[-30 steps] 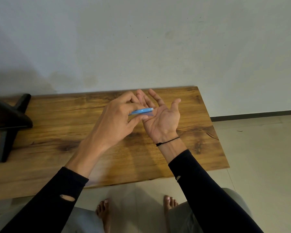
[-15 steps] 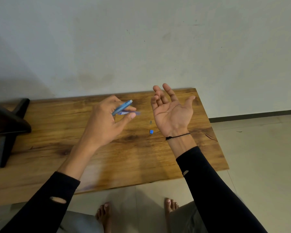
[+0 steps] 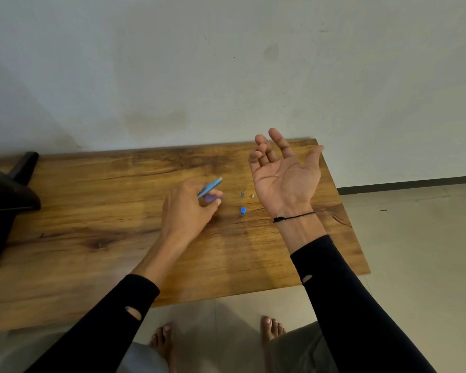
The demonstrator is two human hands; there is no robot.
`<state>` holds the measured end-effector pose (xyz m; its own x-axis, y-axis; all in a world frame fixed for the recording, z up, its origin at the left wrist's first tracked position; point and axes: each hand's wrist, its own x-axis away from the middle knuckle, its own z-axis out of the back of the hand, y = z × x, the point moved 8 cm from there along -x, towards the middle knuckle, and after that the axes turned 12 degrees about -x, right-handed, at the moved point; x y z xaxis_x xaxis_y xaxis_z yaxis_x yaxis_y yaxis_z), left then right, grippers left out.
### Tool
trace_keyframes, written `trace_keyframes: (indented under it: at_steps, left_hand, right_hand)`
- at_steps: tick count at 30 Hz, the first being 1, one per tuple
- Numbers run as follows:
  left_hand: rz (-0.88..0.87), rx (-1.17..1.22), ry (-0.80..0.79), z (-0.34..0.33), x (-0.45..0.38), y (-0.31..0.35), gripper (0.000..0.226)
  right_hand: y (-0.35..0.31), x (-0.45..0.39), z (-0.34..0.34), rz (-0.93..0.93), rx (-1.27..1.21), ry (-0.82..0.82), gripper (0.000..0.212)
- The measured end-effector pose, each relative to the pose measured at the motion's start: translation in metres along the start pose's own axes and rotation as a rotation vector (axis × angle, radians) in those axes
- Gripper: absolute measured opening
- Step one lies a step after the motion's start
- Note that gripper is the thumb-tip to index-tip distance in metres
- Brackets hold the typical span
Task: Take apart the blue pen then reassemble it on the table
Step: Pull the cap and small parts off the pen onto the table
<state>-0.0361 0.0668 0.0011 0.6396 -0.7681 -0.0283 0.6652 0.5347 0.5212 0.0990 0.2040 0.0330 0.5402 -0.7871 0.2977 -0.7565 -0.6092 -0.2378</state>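
Observation:
My left hand (image 3: 189,208) grips the blue pen barrel (image 3: 210,187) between thumb and fingers, its end pointing up and to the right, low over the wooden table (image 3: 92,211). A second pale piece shows blurred under the thumb. My right hand (image 3: 285,176) is held palm up with the fingers spread and nothing in it, to the right of the left hand. Between the hands, three small pen parts lie on the table: a blue cap piece (image 3: 243,210), a small grey spring-like piece (image 3: 242,194) and a tiny metal tip (image 3: 252,196).
A dark wooden stand (image 3: 8,200) sits at the table's left end. The wall runs right behind the table's far edge. The table's right edge lies close to my right forearm, with tiled floor (image 3: 420,251) beyond and my bare feet below the near edge.
My left hand has pulled away from the right palm, moved left and down toward the table with the barrel. The small parts now lie on the table. The right hand stays palm up.

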Motion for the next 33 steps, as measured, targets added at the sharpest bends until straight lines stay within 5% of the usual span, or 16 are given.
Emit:
trace_keyframes:
  at_steps: [7,12,17,33]
  left_hand:
    - [-0.074,-0.311,-0.110,-0.020,0.007,0.003,0.039]
    - [-0.039,0.022,-0.101,-0.006,0.004,0.005,0.013]
    - [-0.153,0.371,0.119,0.033,0.001,0.033,0.009]
    - [-0.352,0.233,0.170,0.045,0.012,0.070,0.013]
  right_hand:
    - [0.000,0.002,-0.003,-0.002,0.012,0.005,0.085]
    - [0.000,0.002,-0.003,-0.003,0.013,-0.006,0.085]
    - [0.006,0.004,-0.005,-0.004,0.050,-0.032,0.087]
    - [0.024,0.015,-0.017,-0.023,0.252,-0.122,0.095]
